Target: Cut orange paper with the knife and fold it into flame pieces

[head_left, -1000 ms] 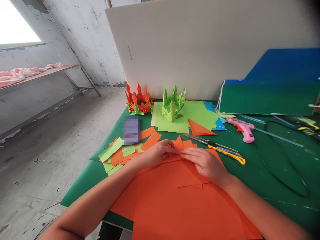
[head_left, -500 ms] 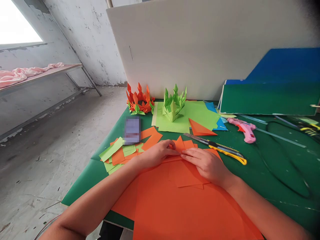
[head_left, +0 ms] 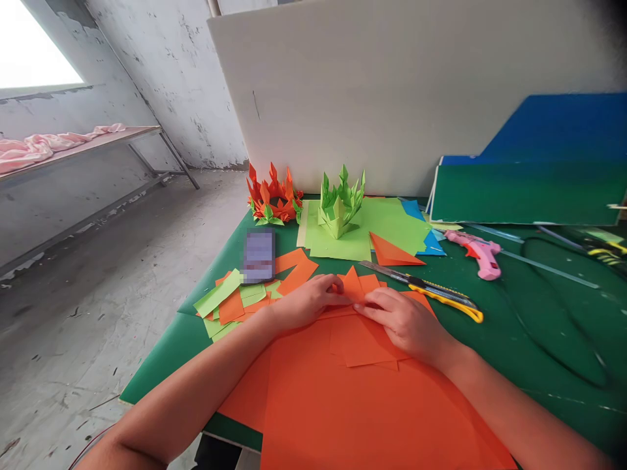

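Observation:
A folded piece of orange paper lies between my two hands, its pointed top showing. My left hand has its fingers curled and pinches the left part of this piece. From the other side my right hand presses thumb and forefinger on its lower edge, the fingertips of both hands nearly meeting. Below them are smaller orange rectangles on large orange sheets. Right of the piece lies a yellow-handled utility knife with its blade out. My fingers hide part of the folds.
An orange paper crown and a green one stand at the back. A phone lies beside paper scraps on the left. A pink glue gun with a black cord is on the right of the green table.
My right hand's fingers have bent and lifted slightly at the knuckles, with the thumb and forefinger still at the paper. My left hand stays in place.

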A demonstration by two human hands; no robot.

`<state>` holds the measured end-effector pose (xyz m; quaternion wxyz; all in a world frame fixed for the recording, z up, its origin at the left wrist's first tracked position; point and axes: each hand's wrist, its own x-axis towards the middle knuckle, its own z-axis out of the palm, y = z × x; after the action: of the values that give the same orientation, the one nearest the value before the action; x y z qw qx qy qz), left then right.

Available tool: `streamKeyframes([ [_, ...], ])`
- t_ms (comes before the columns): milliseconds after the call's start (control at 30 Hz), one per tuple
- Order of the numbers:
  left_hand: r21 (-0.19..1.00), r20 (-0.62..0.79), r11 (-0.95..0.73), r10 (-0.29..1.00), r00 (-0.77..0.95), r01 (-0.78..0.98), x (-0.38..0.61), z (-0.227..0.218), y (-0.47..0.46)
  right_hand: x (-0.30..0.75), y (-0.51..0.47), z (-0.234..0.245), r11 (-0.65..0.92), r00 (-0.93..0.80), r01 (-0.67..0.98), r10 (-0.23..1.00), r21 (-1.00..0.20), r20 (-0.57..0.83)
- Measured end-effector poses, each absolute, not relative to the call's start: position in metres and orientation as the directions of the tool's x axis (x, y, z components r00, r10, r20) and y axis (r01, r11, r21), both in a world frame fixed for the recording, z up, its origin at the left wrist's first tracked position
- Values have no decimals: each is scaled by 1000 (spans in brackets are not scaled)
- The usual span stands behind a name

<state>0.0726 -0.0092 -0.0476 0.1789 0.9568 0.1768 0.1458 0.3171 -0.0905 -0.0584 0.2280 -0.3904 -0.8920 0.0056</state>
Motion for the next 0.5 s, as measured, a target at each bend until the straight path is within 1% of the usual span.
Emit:
streamKeyframes([
  [233,337,198,-882,407,891,328,74,-47,-10,317,-91,-58,698,-594,685,701,-209,394],
  [500,323,221,-915,320,921,241,73,-47,-6,319,-90,-58,707,-598,677,689,-203,409],
])
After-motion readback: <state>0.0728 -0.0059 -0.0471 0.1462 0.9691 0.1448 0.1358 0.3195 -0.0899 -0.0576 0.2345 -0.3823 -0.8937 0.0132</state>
